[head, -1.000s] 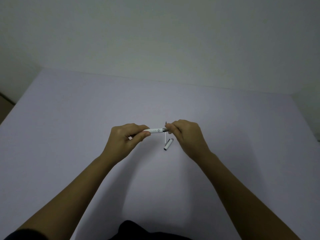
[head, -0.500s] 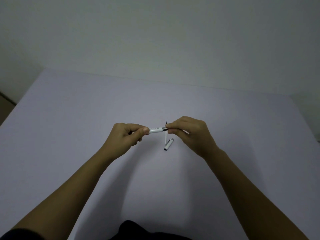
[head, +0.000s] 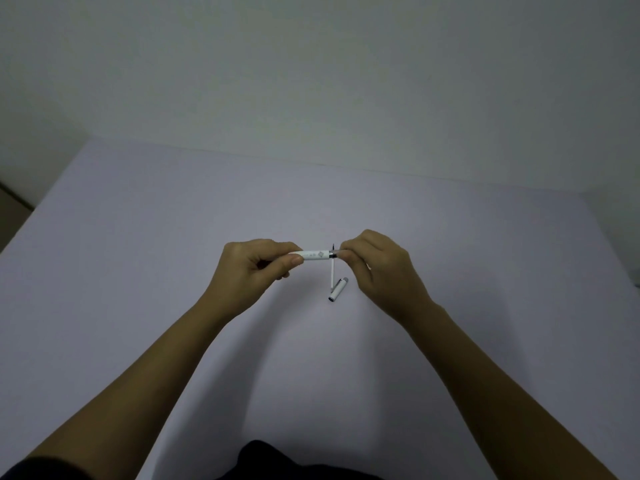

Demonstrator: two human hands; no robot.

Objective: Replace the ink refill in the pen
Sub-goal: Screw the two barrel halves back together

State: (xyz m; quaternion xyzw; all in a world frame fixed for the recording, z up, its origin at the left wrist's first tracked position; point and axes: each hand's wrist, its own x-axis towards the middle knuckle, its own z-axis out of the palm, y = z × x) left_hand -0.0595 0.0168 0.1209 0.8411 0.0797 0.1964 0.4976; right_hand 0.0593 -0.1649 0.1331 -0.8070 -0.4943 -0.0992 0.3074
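Observation:
A white pen barrel (head: 315,255) with a small grey print and a silver ring lies level between both hands above the table. My left hand (head: 254,270) grips its left end between thumb and fingers. My right hand (head: 377,268) pinches the pen's right end, which the fingers hide. Under the pen, a thin white ink refill (head: 332,271) with a dark tip lies on the table, pointing away from me. Just right of it lies the white pen cap (head: 338,289) with a silver end.
The pale lilac table (head: 138,271) spreads wide on all sides and meets a plain wall at its far edge. A dark piece of clothing (head: 270,460) shows at the bottom edge.
My right hand has turned and shifted slightly on the pen's right end, and more of the white barrel shows between the hands. The refill and cap have not moved.

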